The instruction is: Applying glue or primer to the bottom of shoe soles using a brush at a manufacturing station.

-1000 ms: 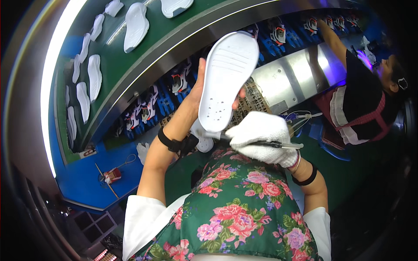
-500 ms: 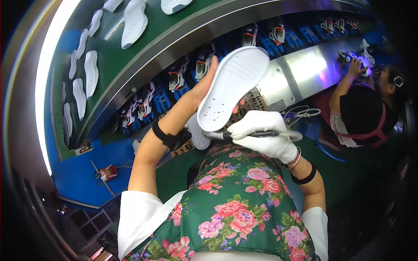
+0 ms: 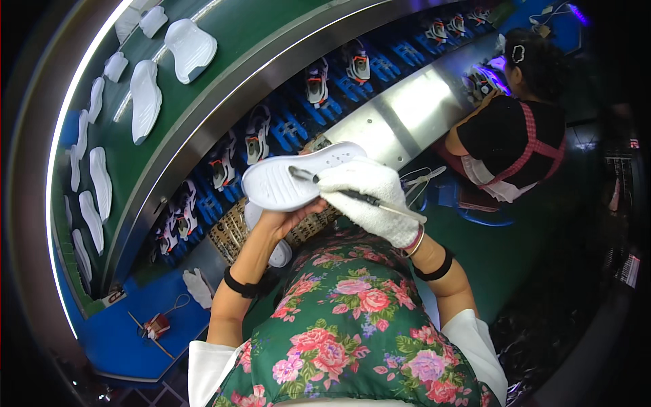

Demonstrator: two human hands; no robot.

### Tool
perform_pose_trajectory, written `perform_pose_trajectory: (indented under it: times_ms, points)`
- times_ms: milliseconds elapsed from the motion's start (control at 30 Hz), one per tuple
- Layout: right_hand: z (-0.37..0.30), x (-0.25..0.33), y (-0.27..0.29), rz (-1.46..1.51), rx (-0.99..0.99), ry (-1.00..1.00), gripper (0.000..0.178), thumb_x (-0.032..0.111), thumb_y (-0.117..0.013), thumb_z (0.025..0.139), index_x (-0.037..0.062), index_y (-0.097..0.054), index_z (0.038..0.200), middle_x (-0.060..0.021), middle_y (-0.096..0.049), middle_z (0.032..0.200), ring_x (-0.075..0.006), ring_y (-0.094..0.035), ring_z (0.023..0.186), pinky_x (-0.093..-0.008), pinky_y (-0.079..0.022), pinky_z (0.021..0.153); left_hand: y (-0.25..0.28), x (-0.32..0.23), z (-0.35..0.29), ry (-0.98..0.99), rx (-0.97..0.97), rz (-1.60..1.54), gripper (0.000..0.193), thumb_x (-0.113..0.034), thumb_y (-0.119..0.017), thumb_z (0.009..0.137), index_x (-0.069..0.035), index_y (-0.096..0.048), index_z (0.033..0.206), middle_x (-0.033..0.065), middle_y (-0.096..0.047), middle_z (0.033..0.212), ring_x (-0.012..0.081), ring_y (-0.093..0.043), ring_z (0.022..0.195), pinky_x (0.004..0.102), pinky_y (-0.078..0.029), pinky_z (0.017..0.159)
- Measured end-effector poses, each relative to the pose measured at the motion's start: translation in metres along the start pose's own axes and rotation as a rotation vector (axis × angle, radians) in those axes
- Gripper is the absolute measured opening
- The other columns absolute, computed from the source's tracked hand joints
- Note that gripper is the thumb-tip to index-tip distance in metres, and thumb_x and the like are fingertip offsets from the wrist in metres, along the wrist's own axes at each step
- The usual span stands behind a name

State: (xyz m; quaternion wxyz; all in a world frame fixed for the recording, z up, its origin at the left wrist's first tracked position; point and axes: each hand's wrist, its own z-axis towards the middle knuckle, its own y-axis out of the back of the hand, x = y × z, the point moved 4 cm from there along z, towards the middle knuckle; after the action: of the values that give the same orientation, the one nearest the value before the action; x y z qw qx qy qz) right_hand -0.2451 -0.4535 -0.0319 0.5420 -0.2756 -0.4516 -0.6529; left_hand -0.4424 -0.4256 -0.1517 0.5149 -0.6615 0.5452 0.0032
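A white shoe sole (image 3: pixel 271 184) lies across my bare left hand (image 3: pixel 293 218), which grips it from below by the near edge. Its toe end now points left, and small holes dot the other end. My right hand (image 3: pixel 371 202), in a white knitted glove, closes round the dark handle of a brush (image 3: pixel 304 176). The brush tip is over the ridged face of the sole; whether it touches is hard to tell. A pale tube runs from the back of the handle. Below my left hand, another white sole (image 3: pixel 280 255) is partly hidden.
A green conveyor (image 3: pixel 224 37) carrying several white soles runs behind a metal rail. Beyond it, shoe uppers (image 3: pixel 258 139) sit on blue racks. Printed cardboard (image 3: pixel 229 232) lies under my hands. A white glove (image 3: pixel 198 287) rests on a blue table (image 3: pixel 122 339). A co-worker (image 3: pixel 512 136) handles a shoe at right.
The sole has swung from upright to nearly level, lower and to the left. The brush has moved from its near end onto the ridged face. The whole view has shifted.
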Motion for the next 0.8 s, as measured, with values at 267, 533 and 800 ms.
perform_pose_trajectory:
  times_ms: [267,533,800]
  points:
    - [-0.007,0.011,0.006,0.005,-0.139,-0.011,0.021,0.000,-0.077,0.076,0.0041,-0.074,0.096,-0.0118,-0.074,0.099,-0.0260,-0.070,0.087,-0.0348,-0.055,0.079,-0.022,-0.004,-0.004,-0.061,0.073,-0.576,0.074,-0.061,-0.047,0.093,-0.009,-0.048,0.146,0.0185,-0.057,0.139,0.0420,-0.062,0.117,0.0624,-0.052,0.095]
    - [0.006,0.020,0.034,-0.155,-0.193,0.034,0.016,-0.001,-0.080,0.072,0.0024,-0.074,0.087,-0.0129,-0.074,0.089,-0.0256,-0.071,0.082,-0.0351,-0.056,0.075,-0.082,0.002,0.017,-0.047,0.381,-0.668,0.091,-0.062,-0.058,0.090,-0.007,-0.026,0.155,0.0241,-0.037,0.154,0.0400,-0.045,0.136,0.0599,-0.044,0.106]
    - [0.034,0.026,0.043,-0.374,-0.140,0.319,0.033,0.003,-0.076,0.075,0.0048,-0.075,0.107,-0.0133,-0.073,0.109,-0.0296,-0.070,0.095,-0.0387,-0.056,0.083,-0.075,0.022,0.018,0.061,0.403,-0.809,0.083,-0.065,-0.056,0.090,-0.012,-0.038,0.151,0.0177,-0.049,0.147,0.0412,-0.053,0.129,0.0687,-0.044,0.101]
